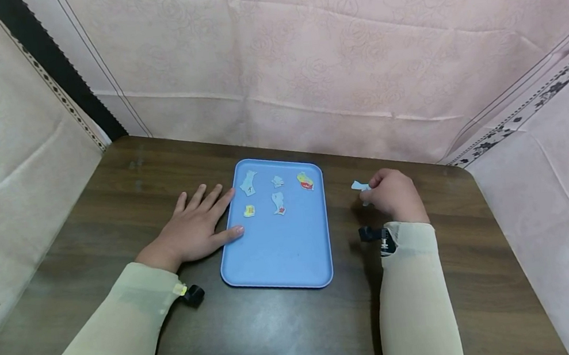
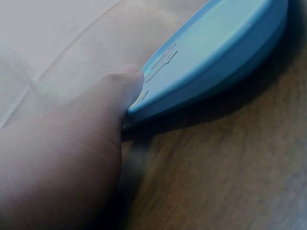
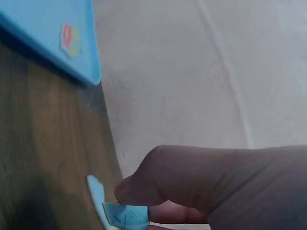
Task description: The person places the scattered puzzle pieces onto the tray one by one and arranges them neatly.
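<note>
A blue tray (image 1: 282, 258) lies on the table with several small paper cutouts on it, among them a yellow-and-red one (image 1: 305, 181) and a small yellow one (image 1: 249, 210). With fingers spread, my left hand (image 1: 191, 228) rests at the tray's left side, its thumb (image 2: 129, 81) over the rim. To the right of the tray, my right hand (image 1: 394, 193) pinches a light blue paper cutout (image 3: 127, 216) between thumb and fingers. Close beside it in the right wrist view is another pale blue piece (image 3: 96, 194); whether the two are joined I cannot tell. The fingers partly hide both.
The dark wooden table (image 1: 281, 340) reaches back to a pale patterned cloth (image 1: 303, 54). Similar cloth hangs at the left and right sides. Each wrist carries a small black camera, such as the one by the left sleeve (image 1: 193, 296).
</note>
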`<control>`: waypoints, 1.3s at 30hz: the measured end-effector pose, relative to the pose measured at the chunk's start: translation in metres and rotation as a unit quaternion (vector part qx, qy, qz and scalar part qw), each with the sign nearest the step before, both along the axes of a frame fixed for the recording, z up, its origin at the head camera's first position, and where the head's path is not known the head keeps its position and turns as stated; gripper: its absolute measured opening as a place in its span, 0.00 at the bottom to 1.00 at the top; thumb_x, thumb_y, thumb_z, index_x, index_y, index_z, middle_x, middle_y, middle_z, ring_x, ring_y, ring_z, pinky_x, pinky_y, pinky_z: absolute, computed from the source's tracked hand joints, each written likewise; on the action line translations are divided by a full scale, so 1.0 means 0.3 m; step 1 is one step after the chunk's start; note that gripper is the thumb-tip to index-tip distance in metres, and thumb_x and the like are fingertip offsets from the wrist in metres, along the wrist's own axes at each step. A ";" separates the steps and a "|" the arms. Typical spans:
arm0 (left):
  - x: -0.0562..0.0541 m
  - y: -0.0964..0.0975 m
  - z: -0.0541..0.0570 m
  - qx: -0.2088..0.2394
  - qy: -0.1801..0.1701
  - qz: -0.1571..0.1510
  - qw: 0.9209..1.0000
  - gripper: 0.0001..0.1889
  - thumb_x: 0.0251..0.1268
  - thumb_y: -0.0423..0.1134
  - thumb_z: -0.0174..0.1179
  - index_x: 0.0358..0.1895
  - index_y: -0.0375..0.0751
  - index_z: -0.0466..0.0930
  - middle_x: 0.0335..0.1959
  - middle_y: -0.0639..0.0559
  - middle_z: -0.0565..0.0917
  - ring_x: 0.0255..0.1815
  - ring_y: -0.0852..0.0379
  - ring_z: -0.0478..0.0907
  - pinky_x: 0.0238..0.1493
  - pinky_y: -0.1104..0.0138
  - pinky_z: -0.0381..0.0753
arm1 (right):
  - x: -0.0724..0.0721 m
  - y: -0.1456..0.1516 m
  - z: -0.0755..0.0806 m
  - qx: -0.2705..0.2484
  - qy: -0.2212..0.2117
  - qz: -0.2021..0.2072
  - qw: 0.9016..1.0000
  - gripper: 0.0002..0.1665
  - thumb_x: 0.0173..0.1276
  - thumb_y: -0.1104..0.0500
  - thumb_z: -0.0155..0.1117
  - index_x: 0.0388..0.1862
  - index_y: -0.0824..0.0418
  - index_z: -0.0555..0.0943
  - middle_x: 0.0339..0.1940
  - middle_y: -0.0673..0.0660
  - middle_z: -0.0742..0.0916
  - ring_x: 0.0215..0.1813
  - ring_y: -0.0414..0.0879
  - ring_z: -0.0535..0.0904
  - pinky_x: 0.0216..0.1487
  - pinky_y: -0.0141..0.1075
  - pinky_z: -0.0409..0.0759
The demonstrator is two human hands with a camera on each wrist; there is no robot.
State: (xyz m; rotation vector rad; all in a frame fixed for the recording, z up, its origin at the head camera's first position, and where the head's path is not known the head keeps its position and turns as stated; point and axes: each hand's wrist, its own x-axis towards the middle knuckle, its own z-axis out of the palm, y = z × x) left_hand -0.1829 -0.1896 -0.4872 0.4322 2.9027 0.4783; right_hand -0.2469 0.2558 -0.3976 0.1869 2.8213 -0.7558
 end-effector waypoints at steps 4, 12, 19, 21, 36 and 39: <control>-0.001 0.001 -0.001 0.000 0.001 0.001 1.000 0.54 0.78 0.86 0.41 0.96 0.65 0.37 0.97 0.44 0.45 0.97 0.30 0.32 0.89 0.26 0.26 | 0.016 -0.022 0.022 -0.004 0.013 0.009 1.000 0.17 0.76 0.53 0.74 0.55 0.60 0.84 0.51 0.63 0.88 0.49 0.58 0.82 0.45 0.45 0.82; -0.002 0.000 -0.003 0.000 0.001 0.000 1.000 0.54 0.78 0.85 0.42 0.96 0.64 0.38 0.97 0.43 0.45 0.97 0.30 0.32 0.89 0.26 0.26 | 0.041 -0.061 0.061 -0.006 0.051 0.026 0.998 0.17 0.74 0.52 0.75 0.54 0.59 0.84 0.50 0.62 0.90 0.47 0.58 0.84 0.45 0.46 0.84; -0.002 0.000 -0.002 0.000 0.001 0.001 1.000 0.53 0.79 0.84 0.42 0.96 0.64 0.38 0.97 0.43 0.45 0.97 0.30 0.32 0.89 0.26 0.26 | 0.061 -0.101 0.095 -0.005 0.079 0.041 0.996 0.16 0.72 0.53 0.74 0.53 0.59 0.85 0.48 0.60 0.91 0.45 0.57 0.84 0.45 0.46 0.84; -0.001 0.000 -0.002 0.001 0.001 0.001 1.000 0.53 0.79 0.84 0.42 0.96 0.64 0.38 0.97 0.43 0.45 0.97 0.30 0.32 0.89 0.26 0.26 | 0.066 -0.113 0.101 -0.010 0.079 0.040 0.996 0.16 0.72 0.53 0.74 0.52 0.59 0.85 0.48 0.60 0.91 0.45 0.57 0.85 0.44 0.45 0.84; 0.000 -0.001 0.000 0.000 0.003 -0.001 1.000 0.53 0.79 0.84 0.42 0.96 0.63 0.38 0.97 0.43 0.45 0.97 0.30 0.33 0.89 0.25 0.26 | 0.053 -0.220 0.056 -0.019 0.135 0.065 0.989 0.17 0.73 0.51 0.75 0.53 0.58 0.86 0.45 0.59 0.88 0.43 0.57 0.83 0.42 0.46 0.85; 0.002 0.000 0.001 0.000 0.004 -0.001 1.000 0.53 0.79 0.84 0.43 0.96 0.63 0.38 0.97 0.43 0.45 0.97 0.30 0.33 0.89 0.25 0.26 | 0.045 -0.243 0.040 -0.010 0.142 0.076 0.987 0.18 0.73 0.51 0.76 0.54 0.59 0.87 0.44 0.59 0.88 0.43 0.56 0.82 0.43 0.47 0.85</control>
